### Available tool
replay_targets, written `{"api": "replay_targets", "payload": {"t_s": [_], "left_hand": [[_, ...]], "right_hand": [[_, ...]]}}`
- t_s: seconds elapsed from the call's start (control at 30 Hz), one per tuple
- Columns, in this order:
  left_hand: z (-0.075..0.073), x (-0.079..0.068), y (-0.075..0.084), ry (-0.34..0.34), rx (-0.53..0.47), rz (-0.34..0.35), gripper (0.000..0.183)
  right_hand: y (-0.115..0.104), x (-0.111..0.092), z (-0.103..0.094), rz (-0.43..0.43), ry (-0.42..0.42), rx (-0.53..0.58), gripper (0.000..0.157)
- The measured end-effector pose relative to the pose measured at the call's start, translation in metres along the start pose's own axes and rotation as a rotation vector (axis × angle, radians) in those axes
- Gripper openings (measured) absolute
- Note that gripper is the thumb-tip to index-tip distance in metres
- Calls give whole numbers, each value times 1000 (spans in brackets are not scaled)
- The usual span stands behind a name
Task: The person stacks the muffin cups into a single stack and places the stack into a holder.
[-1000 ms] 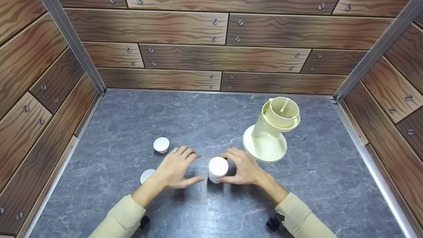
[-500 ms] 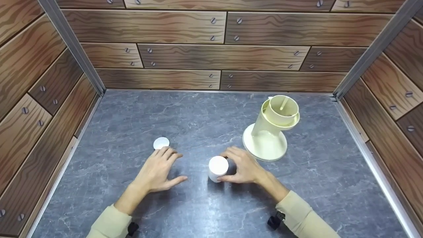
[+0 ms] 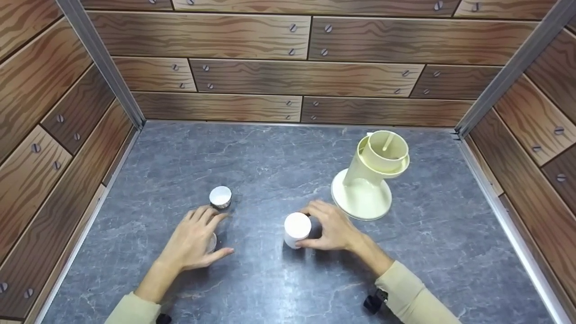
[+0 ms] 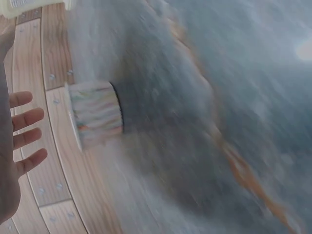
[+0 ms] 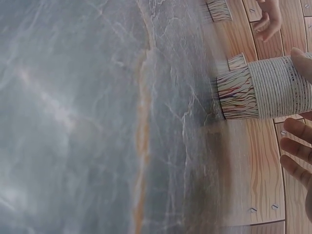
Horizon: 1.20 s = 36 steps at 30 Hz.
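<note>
In the head view my right hand point(image 3: 330, 229) grips an upright stack of white paper cups point(image 3: 297, 227) at the middle of the table, thumb on the near side and fingers behind. Stacked rims make the upper part look ribbed in the right wrist view, above a colourful streaked cup wall point(image 5: 239, 97). My left hand point(image 3: 191, 243) is spread with fingers apart, over a single paper cup point(image 3: 212, 243) that it mostly hides; touching cannot be told. Just beyond the fingertips stands another paper cup point(image 3: 220, 197). One patterned cup point(image 4: 96, 115), blurred, stands before the left fingers in the left wrist view.
A pale yellow stand point(image 3: 362, 198) with a round base and a slanted, nested tube top stands beyond my right hand. Wood-patterned walls point(image 3: 288, 76) enclose the grey marbled table point(image 3: 270, 157) at the back and both sides.
My left hand has moved left and nearer to me, away from the cup stack, and now covers most of the nearer single cup. The right hand and the stack stay in place.
</note>
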<state>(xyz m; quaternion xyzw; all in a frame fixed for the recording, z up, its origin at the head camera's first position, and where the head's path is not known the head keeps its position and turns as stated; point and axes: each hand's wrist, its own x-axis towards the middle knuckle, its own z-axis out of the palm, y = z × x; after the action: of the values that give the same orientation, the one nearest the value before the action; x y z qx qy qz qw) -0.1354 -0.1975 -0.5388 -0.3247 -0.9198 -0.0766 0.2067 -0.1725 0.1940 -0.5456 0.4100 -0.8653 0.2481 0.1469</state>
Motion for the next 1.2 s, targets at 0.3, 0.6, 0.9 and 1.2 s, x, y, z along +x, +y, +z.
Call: {"api": "replay_targets", "payload": {"t_s": [0.3,0.6,0.9,1.2], "left_hand": [[-1,-24,-14,-19,39,-25,88],[1,-38,-22,-77,108,-41,91],[5,-47,-28,-109,133,-64,83],[3,-48,-27,-116,146,-38,73]], "right_hand": [[0,1,1,-7,-11,7,66],[1,0,0,11,-16,-4,66],[3,0,1,-22,13,-5,66],[3,0,1,-17,8,-18,67]]}}
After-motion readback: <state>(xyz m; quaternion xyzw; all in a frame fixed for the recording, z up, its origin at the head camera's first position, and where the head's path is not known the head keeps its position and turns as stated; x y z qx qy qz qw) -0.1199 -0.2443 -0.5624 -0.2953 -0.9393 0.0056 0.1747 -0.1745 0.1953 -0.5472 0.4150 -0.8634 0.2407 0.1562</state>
